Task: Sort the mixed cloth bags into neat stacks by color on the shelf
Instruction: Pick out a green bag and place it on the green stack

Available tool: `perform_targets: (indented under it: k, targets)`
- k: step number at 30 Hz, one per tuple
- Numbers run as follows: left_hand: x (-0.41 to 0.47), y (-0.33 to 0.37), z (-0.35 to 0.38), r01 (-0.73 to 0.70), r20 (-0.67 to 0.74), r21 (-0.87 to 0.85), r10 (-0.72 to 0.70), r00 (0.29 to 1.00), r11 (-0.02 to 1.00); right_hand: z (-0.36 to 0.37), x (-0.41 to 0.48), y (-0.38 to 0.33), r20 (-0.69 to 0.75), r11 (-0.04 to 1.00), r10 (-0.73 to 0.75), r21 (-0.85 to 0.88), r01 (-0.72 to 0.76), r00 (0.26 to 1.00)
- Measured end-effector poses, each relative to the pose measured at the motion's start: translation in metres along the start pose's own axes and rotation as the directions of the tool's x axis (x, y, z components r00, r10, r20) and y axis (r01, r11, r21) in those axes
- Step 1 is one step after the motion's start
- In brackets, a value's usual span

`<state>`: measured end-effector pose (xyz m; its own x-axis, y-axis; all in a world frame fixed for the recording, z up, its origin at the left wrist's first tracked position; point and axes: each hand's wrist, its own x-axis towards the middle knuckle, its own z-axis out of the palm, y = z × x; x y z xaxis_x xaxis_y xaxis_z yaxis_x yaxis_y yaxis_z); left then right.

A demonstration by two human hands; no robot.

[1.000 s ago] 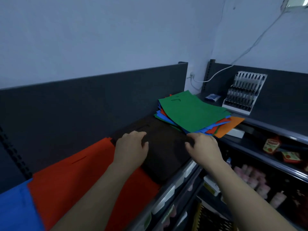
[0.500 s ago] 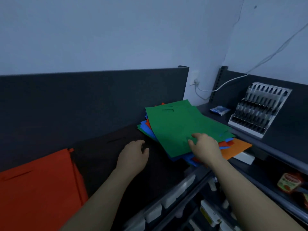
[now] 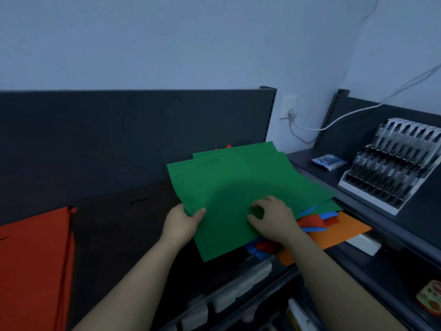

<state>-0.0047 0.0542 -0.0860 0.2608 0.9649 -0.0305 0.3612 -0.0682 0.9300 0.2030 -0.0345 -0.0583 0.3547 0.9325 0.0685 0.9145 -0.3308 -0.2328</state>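
While the left hand [image 3: 181, 225] clamps the green bag [image 3: 229, 182] at its 8 o'clock edge, thumb on top, and the right hand [image 3: 274, 218] curls its fingertips into the cloth near 5 o'clock, a flat, even lift is best, so the mixed pile [image 3: 334, 225] beneath, fanning toward 4 o'clock, is not dragged along. The bag should land squarely, apart from the black stack [image 3: 119, 223] at 9 o'clock and the red stack [image 3: 33, 247] beyond it.

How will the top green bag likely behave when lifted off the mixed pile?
Probably light and floppy: the green bag is a thin flat sheet, held at its edge by the left hand. It may drag others along, since the mixed pile lies loosely fanned beneath.
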Motion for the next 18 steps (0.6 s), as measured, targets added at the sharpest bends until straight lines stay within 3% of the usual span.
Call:
perform_targets:
  k: [2, 4, 6, 8, 14, 18]
  targets:
    - [-0.001, -0.006, -0.004, 0.039, -0.045, -0.087, -0.043, 0.998, 0.995, -0.002, 0.001, 0.0, 0.004, 0.992, -0.048, 0.115, 0.047, 0.999]
    - [-0.003, -0.01, -0.007, 0.06, -0.058, -0.148, -0.069, 0.996, 0.987, -0.007, 0.005, 0.008, -0.076, 0.984, 0.025, 0.179, -0.011, 0.997]
    - [-0.005, -0.012, -0.007, 0.038, -0.065, -0.172, -0.05, 0.997, 0.984, -0.011, 0.012, 0.023, -0.143, 0.986, 0.163, 0.053, -0.157, 0.976]
    - [-0.007, -0.014, -0.005, 0.007, -0.074, -0.195, -0.022, 0.997, 0.981, -0.009, 0.015, 0.035, -0.103, 0.973, 0.215, -0.069, -0.223, 0.971]
    - [-0.002, -0.016, -0.007, 0.025, -0.091, -0.281, -0.053, 0.995, 0.959, 0.009, 0.014, 0.029, -0.15, 0.995, 0.014, 0.104, 0.001, 0.989]
    - [0.001, -0.021, -0.011, 0.051, -0.105, -0.296, -0.085, 0.991, 0.954, 0.008, 0.011, 0.035, -0.244, 0.928, 0.059, 0.371, 0.037, 0.968]
